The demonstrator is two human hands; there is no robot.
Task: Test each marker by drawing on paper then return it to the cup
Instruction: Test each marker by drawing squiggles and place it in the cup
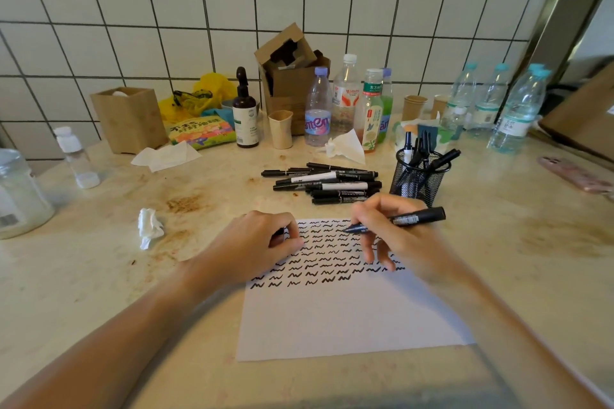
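Note:
A white sheet of paper (345,319) lies in front of me, its upper half filled with rows of black squiggles. My right hand (395,236) pinches a black marker (415,218) with its uncapped tip pointing left over the top rows. My left hand (262,242) rests on the paper's upper left corner, fingers curled around a small dark thing that looks like the cap. A pile of several black markers (327,183) lies behind the paper. To its right stands a black mesh cup (419,181) with several markers upright in it.
Bottles (318,109), paper cups (281,128), cardboard boxes (128,118) and a snack bag stand along the tiled wall. A crumpled tissue (149,226) lies left of the paper, a jar (18,192) at far left, a pink phone (576,174) at far right.

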